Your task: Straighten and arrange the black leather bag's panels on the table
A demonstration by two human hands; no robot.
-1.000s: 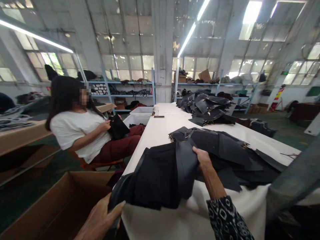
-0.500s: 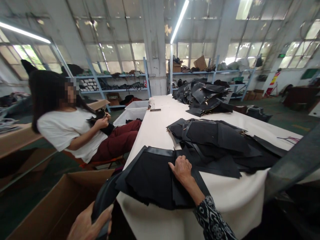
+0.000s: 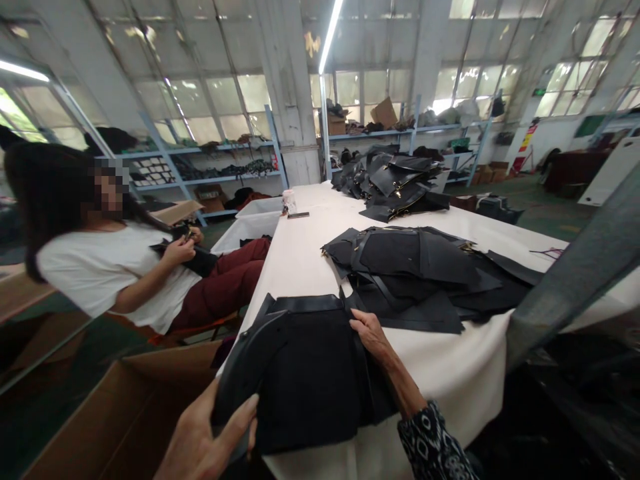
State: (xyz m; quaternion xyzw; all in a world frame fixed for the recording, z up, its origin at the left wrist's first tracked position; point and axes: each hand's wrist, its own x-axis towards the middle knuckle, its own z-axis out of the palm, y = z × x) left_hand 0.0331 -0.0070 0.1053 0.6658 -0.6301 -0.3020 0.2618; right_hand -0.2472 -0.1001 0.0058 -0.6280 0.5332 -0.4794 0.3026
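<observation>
A black bag-like fabric panel (image 3: pixel 310 373) with a shiny top band lies on the near end of the white table, partly over its edge. My left hand (image 3: pixel 213 427) is closed round the curved dark edge at the panel's left, thumb on top. At the right side of the panel, my right hand (image 3: pixel 374 339) pinches a narrow black strip (image 3: pixel 356 347) with thumb and fingers. Just beyond my right hand lies a heap of black panels (image 3: pixel 415 260) with gold-coloured metal bits at its ends.
A second pile of black pieces (image 3: pixel 395 177) stands farther along the white table (image 3: pixel 320 230). A slanted metal post (image 3: pixel 575 267) rises at right. An open cardboard box (image 3: pixel 100 413) is below left. A seated person (image 3: pixel 120 260) handles a dark piece, beside white bins (image 3: pixel 250 223).
My left hand has moved up and right, bringing the curved edge over the panel. My right hand has shifted from resting flat on the panel to pinching its strip. The view has turned slightly right.
</observation>
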